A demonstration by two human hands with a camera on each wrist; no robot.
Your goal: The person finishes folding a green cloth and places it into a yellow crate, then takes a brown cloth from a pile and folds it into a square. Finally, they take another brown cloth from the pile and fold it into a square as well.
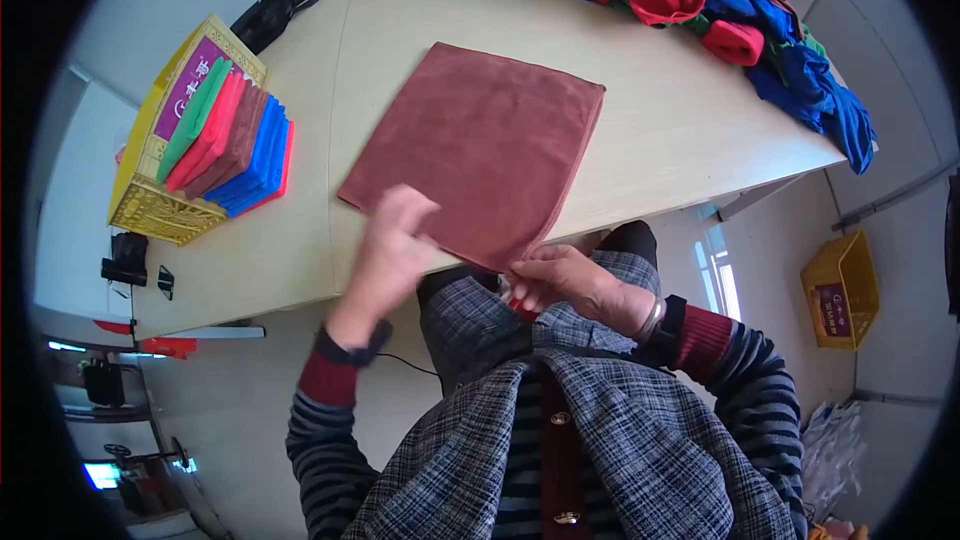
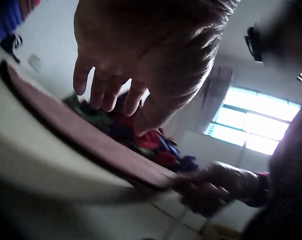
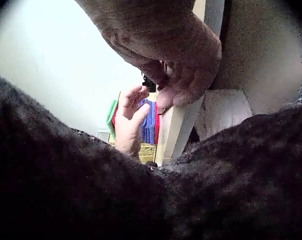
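Observation:
A square reddish-brown cloth (image 1: 480, 145) lies flat on the table, one corner at the near edge. My right hand (image 1: 585, 280) pinches that near corner between thumb and fingers. Just below those fingers shows a small red thing (image 1: 520, 310), mostly hidden by the hand. Blurred in the head view, my left hand (image 1: 388, 245) hovers by the cloth's near-left side, holding nothing. In the left wrist view this left hand (image 2: 146, 60) has its fingers extended, with the cloth (image 2: 91, 135) behind and below them.
At the left of the table (image 1: 300, 260), a stack of folded cloths (image 1: 230, 145) in green, red, brown and blue leans by a yellow basket (image 1: 165, 210). A heap of loose cloths (image 1: 700, 0) covers the far right. Another yellow basket (image 1: 840, 290) stands on the floor at right.

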